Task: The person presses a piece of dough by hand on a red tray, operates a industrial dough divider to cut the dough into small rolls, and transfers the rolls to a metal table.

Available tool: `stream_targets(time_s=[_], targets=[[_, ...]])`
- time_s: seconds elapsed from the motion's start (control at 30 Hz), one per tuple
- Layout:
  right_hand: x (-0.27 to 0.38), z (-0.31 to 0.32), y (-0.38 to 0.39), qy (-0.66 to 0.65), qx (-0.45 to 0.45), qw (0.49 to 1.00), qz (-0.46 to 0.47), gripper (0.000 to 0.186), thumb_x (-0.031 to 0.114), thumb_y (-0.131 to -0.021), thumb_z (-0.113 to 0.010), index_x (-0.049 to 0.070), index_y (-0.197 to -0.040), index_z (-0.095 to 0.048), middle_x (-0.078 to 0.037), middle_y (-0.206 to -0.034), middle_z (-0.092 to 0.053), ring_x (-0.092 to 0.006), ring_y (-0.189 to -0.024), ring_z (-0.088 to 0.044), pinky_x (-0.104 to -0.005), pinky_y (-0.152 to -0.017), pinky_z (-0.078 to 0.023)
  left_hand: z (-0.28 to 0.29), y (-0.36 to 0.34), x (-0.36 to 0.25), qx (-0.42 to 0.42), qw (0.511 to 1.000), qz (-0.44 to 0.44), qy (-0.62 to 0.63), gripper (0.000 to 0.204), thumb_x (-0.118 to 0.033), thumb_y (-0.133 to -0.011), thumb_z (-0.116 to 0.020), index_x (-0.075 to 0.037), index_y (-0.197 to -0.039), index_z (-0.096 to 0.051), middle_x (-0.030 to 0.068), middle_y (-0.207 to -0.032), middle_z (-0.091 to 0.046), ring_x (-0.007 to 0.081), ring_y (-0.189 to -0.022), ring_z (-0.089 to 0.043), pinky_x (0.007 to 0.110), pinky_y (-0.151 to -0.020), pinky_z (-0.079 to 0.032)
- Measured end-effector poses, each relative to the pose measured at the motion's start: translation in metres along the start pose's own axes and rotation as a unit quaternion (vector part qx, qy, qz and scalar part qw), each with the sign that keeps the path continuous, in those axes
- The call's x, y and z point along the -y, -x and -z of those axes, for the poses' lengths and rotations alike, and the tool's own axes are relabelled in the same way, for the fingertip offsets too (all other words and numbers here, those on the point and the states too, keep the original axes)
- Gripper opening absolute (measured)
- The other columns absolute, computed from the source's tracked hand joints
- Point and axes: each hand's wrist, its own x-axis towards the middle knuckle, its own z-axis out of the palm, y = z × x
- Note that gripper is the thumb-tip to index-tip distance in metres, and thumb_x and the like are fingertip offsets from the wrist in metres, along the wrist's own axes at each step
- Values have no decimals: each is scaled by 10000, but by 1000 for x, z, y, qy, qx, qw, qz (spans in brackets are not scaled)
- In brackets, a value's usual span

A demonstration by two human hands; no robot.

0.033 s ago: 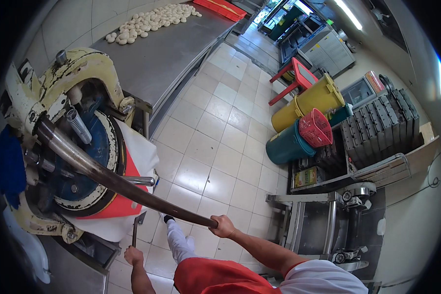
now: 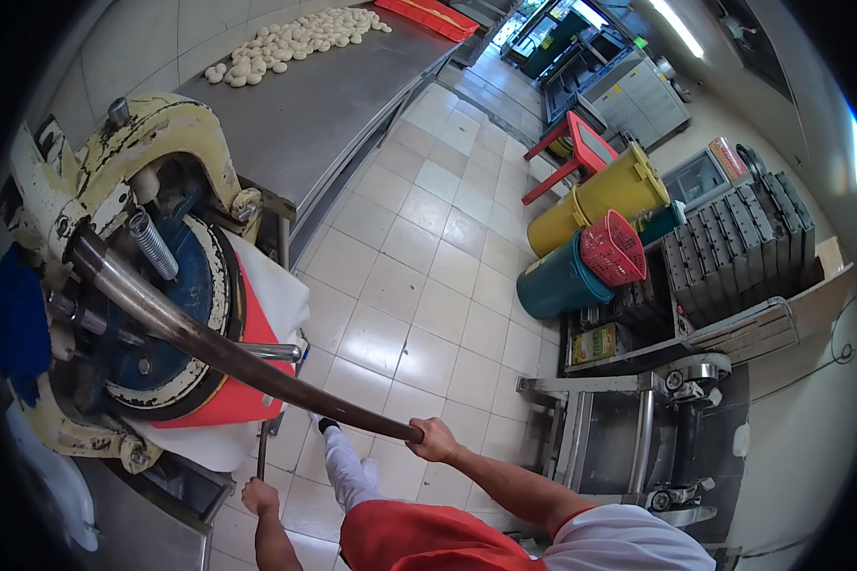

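My right hand (image 2: 433, 440) is closed around the end of a long steel lever (image 2: 209, 343), which runs up to a cream-painted, chipped press machine (image 2: 167, 124) on the left. My left hand (image 2: 260, 495) grips a thinner metal rod (image 2: 263, 449) below the machine's front. The machine has a dark blue round plate (image 2: 148, 362), a coiled spring (image 2: 150, 240) and a red round-edged piece (image 2: 238, 404) over white sheeting (image 2: 271, 276). A blue cloth (image 2: 17, 319) hangs at its left side.
A steel table (image 2: 295, 124) holds many dough balls (image 2: 267, 57) and a red item (image 2: 428, 17). Tiled floor (image 2: 409, 266) runs alongside. At right stand a red stool (image 2: 590, 143), yellow (image 2: 619, 186) and teal (image 2: 552, 281) bins, a red basket (image 2: 614, 247), stacked trays (image 2: 724, 257) and a roller machine (image 2: 647, 438).
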Motion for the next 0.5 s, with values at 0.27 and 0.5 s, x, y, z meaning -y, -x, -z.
stream_targets(time_s=[0.27,0.5], targets=[[0,1,1,-10,0,1000,2,220,192,-708,-704,72,-750,-524,-164,-617,-575,-410,-635,-586,-490,-582,-462,1,0,0,-2,1000,-5,4,92,-97,-745,-668,-61,-826,-694,153,-889,-708,314,-855,-701,395,-766,-568],[1,0,0,-5,-3,1000,5,218,193,-710,-705,75,-754,-527,-164,-616,-576,-410,-632,-587,-491,-579,-461,2,0,-1,-6,1000,2,1,80,-88,-743,-664,-55,-809,-692,154,-882,-709,317,-850,-702,391,-761,-572]])
